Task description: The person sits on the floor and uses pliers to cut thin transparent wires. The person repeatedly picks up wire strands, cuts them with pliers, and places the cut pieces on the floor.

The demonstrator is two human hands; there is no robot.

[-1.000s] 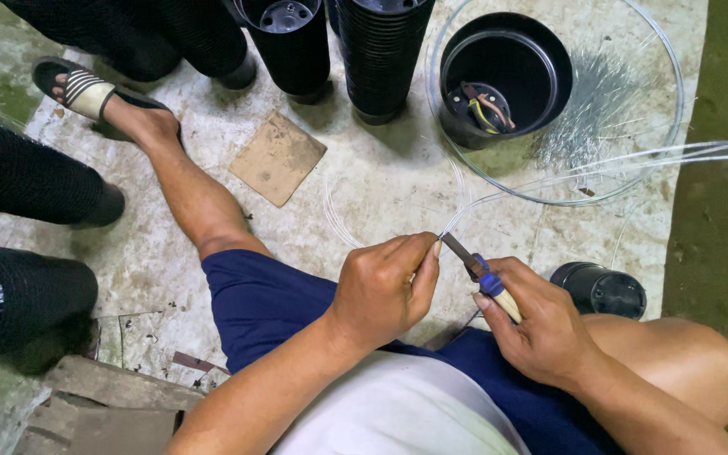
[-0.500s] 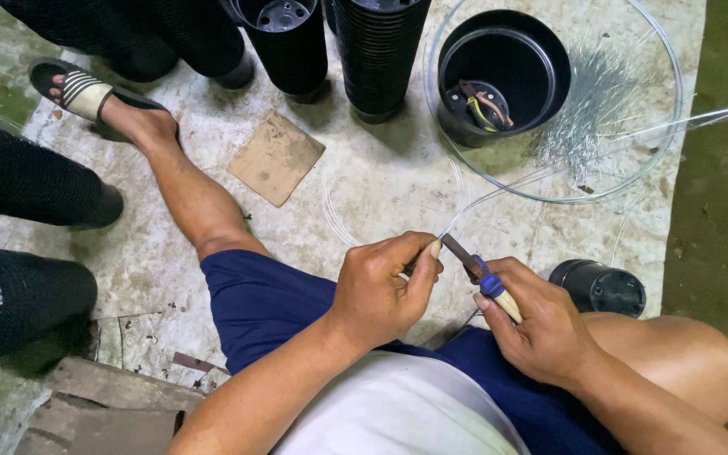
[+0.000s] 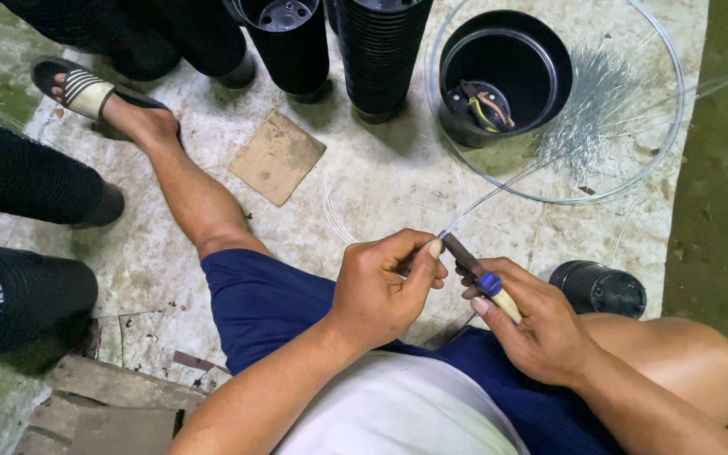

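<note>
Here, as things lie on the pale floor sheet [image 3: 381, 181]:

Tube: a thin clear plastic tube [image 3: 499, 190] runs from my fingers up and right across the sheet toward its far right edge, over a coil of the same clear tubing [image 3: 676, 126].

Left hand: my left hand [image 3: 381, 291] is curled closed, thumb and forefinger pinching the tube's end just above my lap.

Right hand: my right hand [image 3: 532, 324] is wrapped around a small hand tool [image 3: 482, 274] with a pale handle and blue collar, its dark tip touching the tube end where my left fingers pinch it.

Handling: I judge the tube light, springy and slippery (it bows freely along its length), so it wants holding close to the end, right beside the tool tip, where it cannot flex away.

Pose: both wrists are drawn in over my blue shorts [image 3: 271, 295], forearms angled inward, the hands nearly meeting.

Nearby: a black pot [image 3: 507, 76] holding pliers sits inside the coil near the sheet's far edge, beside a heap of thin wire pieces [image 3: 591, 101]; stacks of black pots [image 3: 381, 50] stand along the far edge, and a cardboard square [image 3: 278, 157] lies left of the middle.
</note>
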